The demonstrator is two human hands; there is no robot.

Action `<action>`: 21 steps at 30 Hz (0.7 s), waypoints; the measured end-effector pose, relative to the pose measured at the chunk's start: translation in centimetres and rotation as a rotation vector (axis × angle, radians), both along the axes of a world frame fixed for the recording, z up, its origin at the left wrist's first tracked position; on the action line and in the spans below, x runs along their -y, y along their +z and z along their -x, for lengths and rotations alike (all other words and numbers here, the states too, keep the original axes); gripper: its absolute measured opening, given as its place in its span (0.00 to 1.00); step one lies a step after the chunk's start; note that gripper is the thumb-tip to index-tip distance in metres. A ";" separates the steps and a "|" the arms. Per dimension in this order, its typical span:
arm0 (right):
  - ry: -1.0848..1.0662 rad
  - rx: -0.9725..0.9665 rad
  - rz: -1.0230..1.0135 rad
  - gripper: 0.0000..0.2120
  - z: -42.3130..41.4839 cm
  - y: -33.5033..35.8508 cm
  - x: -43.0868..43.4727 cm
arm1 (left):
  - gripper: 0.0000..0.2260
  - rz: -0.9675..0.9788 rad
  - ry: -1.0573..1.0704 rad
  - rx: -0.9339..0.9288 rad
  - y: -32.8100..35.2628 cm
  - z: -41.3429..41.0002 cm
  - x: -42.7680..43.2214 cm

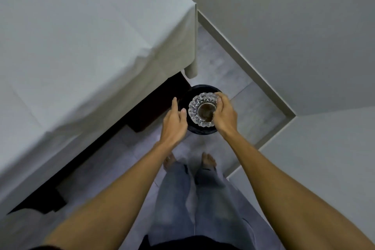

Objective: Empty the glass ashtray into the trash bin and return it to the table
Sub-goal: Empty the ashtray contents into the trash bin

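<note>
A cut-glass ashtray (200, 107) with dark ash in its round well is held level directly over a black round trash bin (199, 130) on the floor. My right hand (224, 114) grips the ashtray's right rim. My left hand (174, 123) hovers just left of the ashtray, fingers apart, holding nothing and not touching the glass. The table (81, 46), covered with a pale cloth, fills the upper left; its corner hangs just above the bin.
Pale walls (294, 36) with a grey skirting strip close in on the right and form a corner behind the bin. Grey floor tiles (239, 91) lie around it. My feet and jeans stand just behind the bin. Dark table legs show under the cloth.
</note>
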State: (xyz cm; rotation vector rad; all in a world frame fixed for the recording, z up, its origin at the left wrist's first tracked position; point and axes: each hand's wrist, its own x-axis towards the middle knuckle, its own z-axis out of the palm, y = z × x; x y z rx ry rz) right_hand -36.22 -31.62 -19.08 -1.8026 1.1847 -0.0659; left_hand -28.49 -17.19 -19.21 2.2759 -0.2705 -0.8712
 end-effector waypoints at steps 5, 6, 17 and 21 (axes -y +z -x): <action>0.061 -0.020 -0.016 0.16 1.3 -9.1 3.0 | 0.25 -0.074 0.021 -0.011 -11.1 2.6 -0.3; 0.075 -0.022 -0.008 0.17 1.5 -11.0 3.5 | 0.24 -0.104 0.020 -0.001 -13.3 2.9 -0.6; 0.205 -0.044 -0.010 0.16 1.6 -26.8 5.6 | 0.22 -0.174 0.074 0.024 -30.2 0.2 1.6; 0.230 -0.038 -0.003 0.15 0.9 -30.7 6.2 | 0.23 -0.194 0.103 0.009 -34.4 -1.2 3.1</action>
